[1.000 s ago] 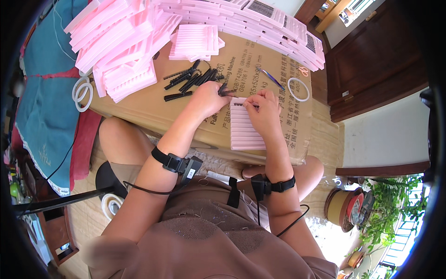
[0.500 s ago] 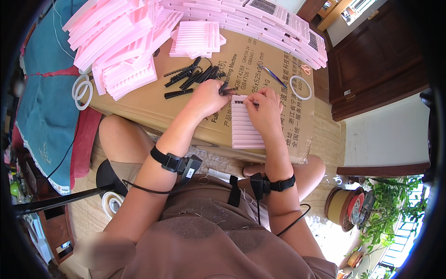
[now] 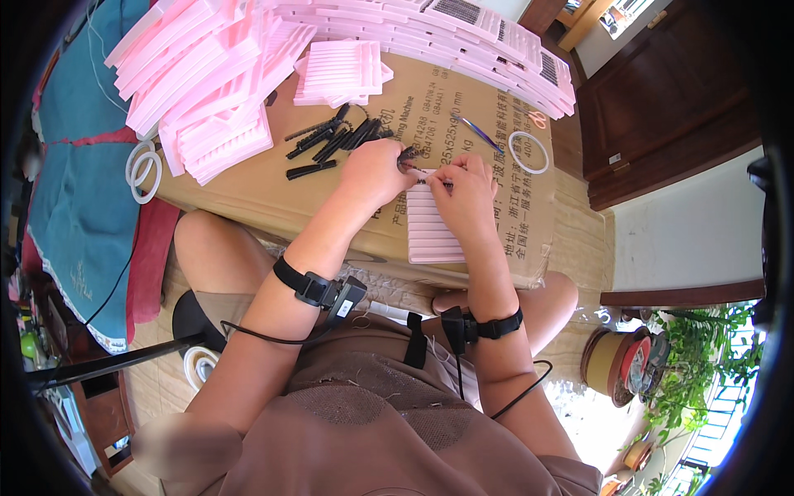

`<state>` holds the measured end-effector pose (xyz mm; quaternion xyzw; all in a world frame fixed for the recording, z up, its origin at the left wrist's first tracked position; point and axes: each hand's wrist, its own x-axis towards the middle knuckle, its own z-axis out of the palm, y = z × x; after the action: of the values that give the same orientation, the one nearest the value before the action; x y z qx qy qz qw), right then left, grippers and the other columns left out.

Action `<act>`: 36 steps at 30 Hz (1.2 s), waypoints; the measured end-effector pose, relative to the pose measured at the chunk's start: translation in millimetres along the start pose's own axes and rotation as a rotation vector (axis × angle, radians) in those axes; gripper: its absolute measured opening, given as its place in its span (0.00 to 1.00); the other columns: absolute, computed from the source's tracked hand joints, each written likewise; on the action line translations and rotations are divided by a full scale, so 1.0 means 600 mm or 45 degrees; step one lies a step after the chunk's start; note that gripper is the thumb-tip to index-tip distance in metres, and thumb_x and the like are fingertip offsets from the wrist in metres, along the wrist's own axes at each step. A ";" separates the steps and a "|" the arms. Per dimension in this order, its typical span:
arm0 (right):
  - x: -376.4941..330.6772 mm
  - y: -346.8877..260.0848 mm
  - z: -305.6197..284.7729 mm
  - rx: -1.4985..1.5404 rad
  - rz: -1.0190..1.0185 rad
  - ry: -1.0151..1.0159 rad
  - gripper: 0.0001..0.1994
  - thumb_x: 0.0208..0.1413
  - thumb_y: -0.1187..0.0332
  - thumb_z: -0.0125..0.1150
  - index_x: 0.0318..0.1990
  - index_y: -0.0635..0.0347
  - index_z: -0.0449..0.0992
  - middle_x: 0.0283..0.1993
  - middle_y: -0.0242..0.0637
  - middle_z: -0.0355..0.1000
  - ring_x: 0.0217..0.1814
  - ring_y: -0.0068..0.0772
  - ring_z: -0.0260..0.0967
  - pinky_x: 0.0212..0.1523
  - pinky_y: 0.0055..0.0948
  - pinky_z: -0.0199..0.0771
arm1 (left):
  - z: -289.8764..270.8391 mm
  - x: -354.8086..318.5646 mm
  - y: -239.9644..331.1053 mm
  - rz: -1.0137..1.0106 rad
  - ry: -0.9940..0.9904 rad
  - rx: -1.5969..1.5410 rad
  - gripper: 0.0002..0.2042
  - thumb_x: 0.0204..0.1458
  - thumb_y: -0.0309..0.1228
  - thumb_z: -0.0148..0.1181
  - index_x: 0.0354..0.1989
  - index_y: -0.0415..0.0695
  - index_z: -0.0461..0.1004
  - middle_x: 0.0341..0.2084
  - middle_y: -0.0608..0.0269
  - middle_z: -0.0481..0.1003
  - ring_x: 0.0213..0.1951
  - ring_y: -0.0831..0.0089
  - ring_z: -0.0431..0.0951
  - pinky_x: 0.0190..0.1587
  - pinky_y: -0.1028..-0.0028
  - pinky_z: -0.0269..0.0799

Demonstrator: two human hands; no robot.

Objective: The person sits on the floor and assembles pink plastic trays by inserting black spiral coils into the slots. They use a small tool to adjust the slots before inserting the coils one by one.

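Observation:
A pink ridged tray lies on the cardboard in front of me. My left hand is at its top left corner, fingers pinched on a black fringed strip that resembles a strip of false lashes. My right hand rests over the tray's upper right part, thumb and fingertips closed at the top ridge. A short dark bit shows under those fingertips; most of it is hidden. Left of my left hand lies a loose pile of similar black fringed strips.
Pink trays lie in a leaning heap at far left, with a small stack beside it. A long row of stacked trays lines the back edge. Tweezers, a white ring and scissors lie to the right.
My left hand has moved slightly right, its fingertips now meeting the right hand's at the tray's top edge. The dark row visible there before is mostly covered. The whole view has shifted slightly.

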<state>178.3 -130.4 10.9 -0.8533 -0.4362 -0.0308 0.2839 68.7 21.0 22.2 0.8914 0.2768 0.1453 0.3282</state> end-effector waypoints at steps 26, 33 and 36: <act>0.013 0.037 -0.021 -0.024 0.249 0.054 0.08 0.47 0.61 0.75 0.29 0.54 0.87 0.51 0.38 0.74 0.58 0.49 0.66 0.62 0.49 0.64 | 0.000 0.005 -0.017 -0.030 -0.063 -0.147 0.16 0.42 0.37 0.75 0.34 0.38 0.80 0.27 0.54 0.80 0.31 0.60 0.81 0.37 0.65 0.75; 0.018 0.051 -0.033 0.236 0.219 0.126 0.02 0.51 0.70 0.69 0.32 0.55 0.85 0.47 0.39 0.74 0.54 0.50 0.68 0.59 0.46 0.66 | -0.002 0.003 -0.018 -0.036 -0.065 -0.169 0.16 0.43 0.36 0.75 0.35 0.37 0.80 0.28 0.53 0.81 0.32 0.60 0.82 0.38 0.65 0.75; 0.014 0.063 -0.043 0.277 0.046 0.149 0.09 0.52 0.79 0.60 0.34 0.54 0.83 0.47 0.37 0.74 0.53 0.49 0.67 0.58 0.47 0.65 | 0.000 0.000 -0.020 -0.027 -0.050 -0.176 0.16 0.43 0.36 0.75 0.36 0.37 0.81 0.29 0.52 0.82 0.33 0.60 0.82 0.39 0.64 0.76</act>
<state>217.6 -154.6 17.6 -0.8220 -0.4041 -0.0277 0.4003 64.2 28.6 14.2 0.8664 0.2689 0.1430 0.3958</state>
